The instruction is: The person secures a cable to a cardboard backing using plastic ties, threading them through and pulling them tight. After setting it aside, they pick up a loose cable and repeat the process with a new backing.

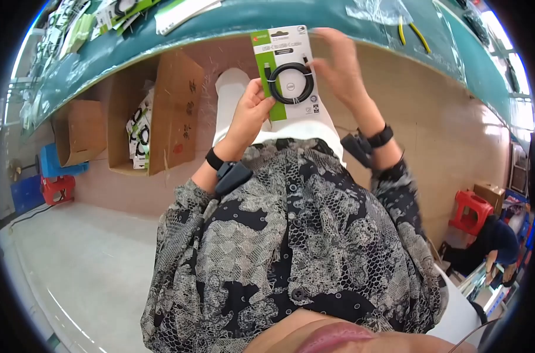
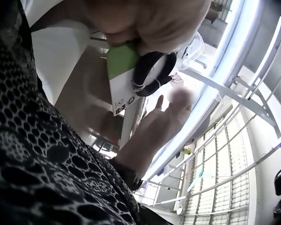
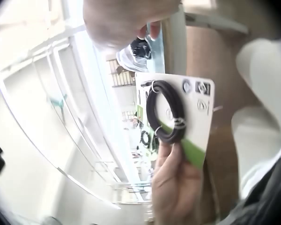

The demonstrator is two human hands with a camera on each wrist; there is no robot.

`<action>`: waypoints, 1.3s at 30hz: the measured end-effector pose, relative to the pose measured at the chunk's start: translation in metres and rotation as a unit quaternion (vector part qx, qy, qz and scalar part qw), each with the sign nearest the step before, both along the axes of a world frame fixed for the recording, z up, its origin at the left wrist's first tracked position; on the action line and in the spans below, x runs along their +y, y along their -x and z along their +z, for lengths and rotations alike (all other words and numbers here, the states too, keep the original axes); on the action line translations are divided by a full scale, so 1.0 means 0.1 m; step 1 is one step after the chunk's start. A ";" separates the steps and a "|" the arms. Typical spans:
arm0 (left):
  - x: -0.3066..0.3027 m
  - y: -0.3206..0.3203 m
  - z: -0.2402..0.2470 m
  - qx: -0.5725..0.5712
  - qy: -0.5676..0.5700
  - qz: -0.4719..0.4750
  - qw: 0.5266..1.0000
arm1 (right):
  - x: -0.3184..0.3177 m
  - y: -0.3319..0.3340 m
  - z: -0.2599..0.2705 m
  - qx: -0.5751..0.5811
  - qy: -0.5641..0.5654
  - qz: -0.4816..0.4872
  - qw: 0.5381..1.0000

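Beside the green table (image 1: 291,13), our left hand (image 1: 248,116) is steadying the cable card (image 1: 290,86), pinching its edge, our right hand (image 1: 345,73) released.

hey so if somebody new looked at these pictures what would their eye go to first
Probably the white and green card with its coiled black cable, held in the left hand near top centre. Next, the patterned shirt filling the lower middle of the head view. Then the box with writing on its side, at left, holding more packs.
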State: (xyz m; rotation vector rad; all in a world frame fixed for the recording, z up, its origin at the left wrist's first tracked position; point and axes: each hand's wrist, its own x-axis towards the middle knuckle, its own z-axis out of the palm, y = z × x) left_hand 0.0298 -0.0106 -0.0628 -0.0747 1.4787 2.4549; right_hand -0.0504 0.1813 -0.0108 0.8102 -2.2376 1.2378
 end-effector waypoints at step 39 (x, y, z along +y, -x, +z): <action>-0.01 0.42 0.27 0.120 0.388 0.054 0.912 | -0.21 0.77 0.29 0.183 -0.317 0.273 0.889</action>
